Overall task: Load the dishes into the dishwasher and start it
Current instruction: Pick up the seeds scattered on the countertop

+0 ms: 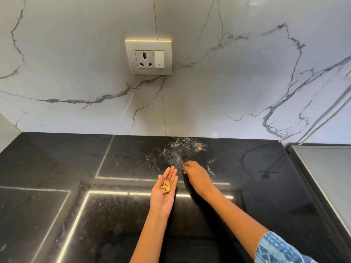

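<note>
One tan crumb (pixel 199 148) lies beyond the right hand (pixel 196 176), fingers curled on the countertop (pixel 57 168); sweep it toward the flat left hand (pixel 164 190) cradling shell scraps (pixel 166 187).

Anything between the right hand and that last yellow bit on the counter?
Nothing visible. Only bare, dusty black counter lies between the right hand and the small yellow scrap near the wall. The left hand sits aside, cupping tan scraps.

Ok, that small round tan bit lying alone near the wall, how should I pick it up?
The round tan bit lies flat on the black countertop, clear of the powdery smear. Come straight down from above and pinch its opposite edges with fingertips; it looks too low for a side grasp. The right hand is nearer.
</note>
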`<state>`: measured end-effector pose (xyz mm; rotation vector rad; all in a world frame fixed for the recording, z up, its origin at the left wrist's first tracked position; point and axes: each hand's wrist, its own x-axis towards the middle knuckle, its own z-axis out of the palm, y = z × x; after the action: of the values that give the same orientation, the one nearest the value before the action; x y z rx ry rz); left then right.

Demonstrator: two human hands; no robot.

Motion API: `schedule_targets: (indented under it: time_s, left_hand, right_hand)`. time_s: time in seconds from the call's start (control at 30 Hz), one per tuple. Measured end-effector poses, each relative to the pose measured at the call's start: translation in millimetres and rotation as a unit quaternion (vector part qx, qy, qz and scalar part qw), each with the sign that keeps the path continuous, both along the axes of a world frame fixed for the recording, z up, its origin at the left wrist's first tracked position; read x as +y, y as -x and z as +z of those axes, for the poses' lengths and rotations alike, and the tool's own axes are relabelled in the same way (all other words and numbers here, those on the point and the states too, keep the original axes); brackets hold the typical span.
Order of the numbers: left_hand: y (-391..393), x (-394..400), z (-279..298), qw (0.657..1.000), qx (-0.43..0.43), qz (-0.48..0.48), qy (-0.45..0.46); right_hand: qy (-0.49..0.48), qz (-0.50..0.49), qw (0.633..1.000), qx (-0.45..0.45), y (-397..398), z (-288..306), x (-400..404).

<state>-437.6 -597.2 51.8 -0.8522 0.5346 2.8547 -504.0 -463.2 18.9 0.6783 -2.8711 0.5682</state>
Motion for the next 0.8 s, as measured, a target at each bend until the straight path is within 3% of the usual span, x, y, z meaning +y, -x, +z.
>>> schedule_targets:
  time_s: [0.17, 0.33, 0.5, 0.67, 0.8]
  left_hand:
    - [18, 14, -2, 1.000, -0.006, 0.010, 0.007]
    - [40, 30, 2, 0.999, 0.006, 0.009, -0.034]
    - [49, 34, -5, 0.999, 0.017, -0.001, -0.028]
    - [35, 34, -7, 1.000, 0.018, -0.016, -0.010]
    - [20, 32, -2, 1.000, 0.011, -0.015, -0.014]
  right_hand:
    - [0.180, -0.004, 0.980, 0.089, -13, 34, 0]
    - [0.190, 0.068, 0.969, 0.141, -13, 46, 7]
    - [0.126, -0.073, 0.988, 0.060, 40, 28, 33]
    - [-0.013, -0.078, 0.995, -0.055, 66, 9, 39]
    - [-0.037, -0.091, 0.994, -0.054, 41, -2, 38]
